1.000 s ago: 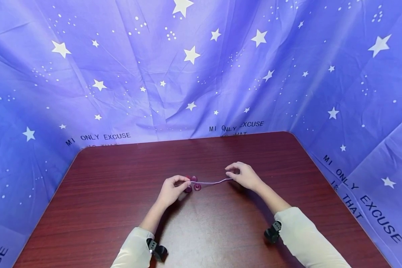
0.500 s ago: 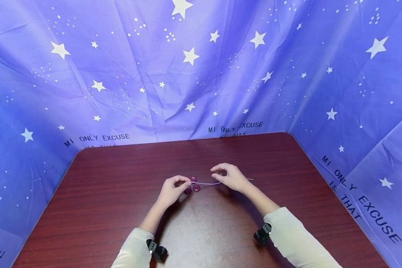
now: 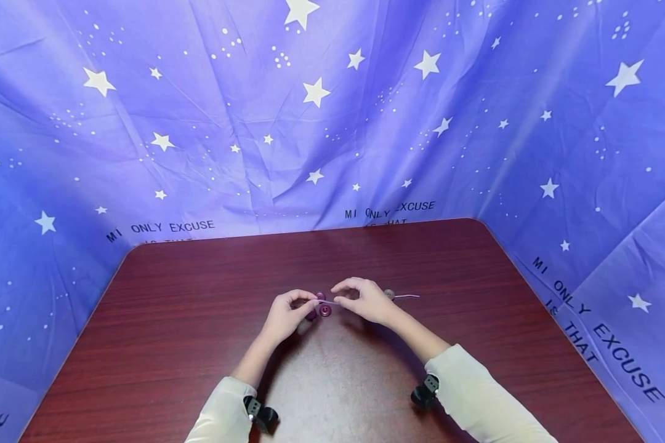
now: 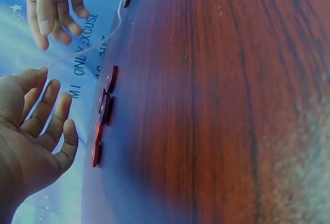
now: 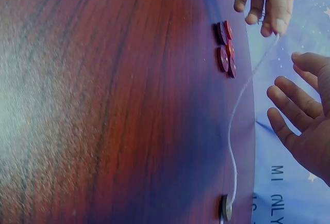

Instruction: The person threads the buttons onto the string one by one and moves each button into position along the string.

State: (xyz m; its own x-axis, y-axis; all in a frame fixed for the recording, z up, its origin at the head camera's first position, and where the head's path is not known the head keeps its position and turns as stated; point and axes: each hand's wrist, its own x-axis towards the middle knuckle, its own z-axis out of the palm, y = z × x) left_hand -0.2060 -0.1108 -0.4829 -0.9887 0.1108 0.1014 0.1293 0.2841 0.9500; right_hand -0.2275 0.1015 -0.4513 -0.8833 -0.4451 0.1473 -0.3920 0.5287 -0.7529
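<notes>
In the head view my left hand (image 3: 284, 315) pinches the end of a thin pale string (image 3: 327, 301) between thumb and index fingertip. The string droops from there to a grey-brown button (image 5: 226, 207) on the table, with a short tail beyond it. My right hand (image 3: 367, 301) hovers close to the left, fingers apart and relaxed; in the right wrist view the string (image 5: 230, 131) runs past it rather than between its fingers. Below the hands lie several dark red and bright red buttons (image 3: 325, 311) in a cluster, partly hidden by the left hand in the head view.
The reddish-brown wooden table (image 3: 199, 363) has rounded far corners. A blue-purple curtain (image 3: 266, 111) with white stars and lettering hangs behind it and along both sides. A black strap device (image 3: 261, 415) sits at the left cuff, another device (image 3: 425, 392) at the right.
My right hand has moved left along the string toward my left hand, bringing the grey-brown button and the string's tail into view. My left hand keeps its pinch in nearly the same place.
</notes>
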